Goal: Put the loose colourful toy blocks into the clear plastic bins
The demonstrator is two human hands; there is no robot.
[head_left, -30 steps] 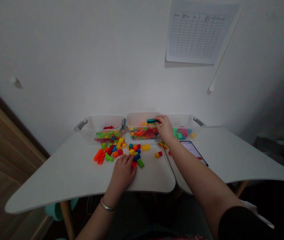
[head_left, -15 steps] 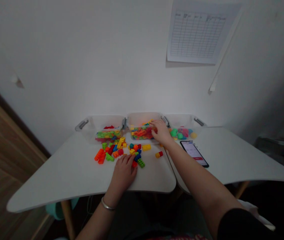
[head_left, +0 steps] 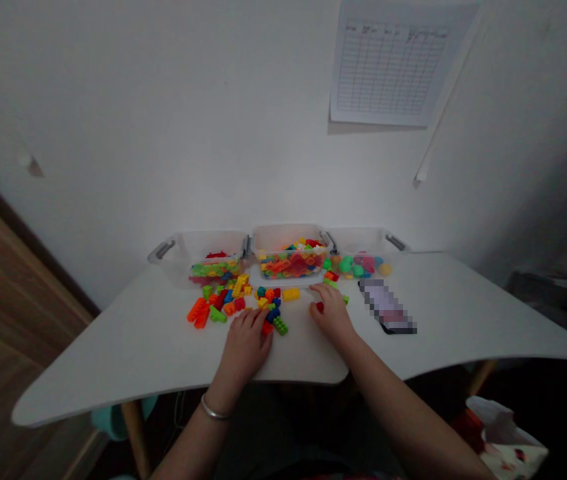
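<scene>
White tbl (head_left: 113, 347) w/ loose plastic bricks (head_left: 218, 313), grid chart (head_left: 390, 67) on wall (head_left: 163, 120).

Head-worn camera faces forward, down at left hand (head_left: 246, 348), right hand (head_left: 332, 315)

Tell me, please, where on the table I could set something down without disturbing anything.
The table has bare room left of the loose bricks and right of the phone. It is crowded in front of the bins, around the left hand and right hand.
</scene>
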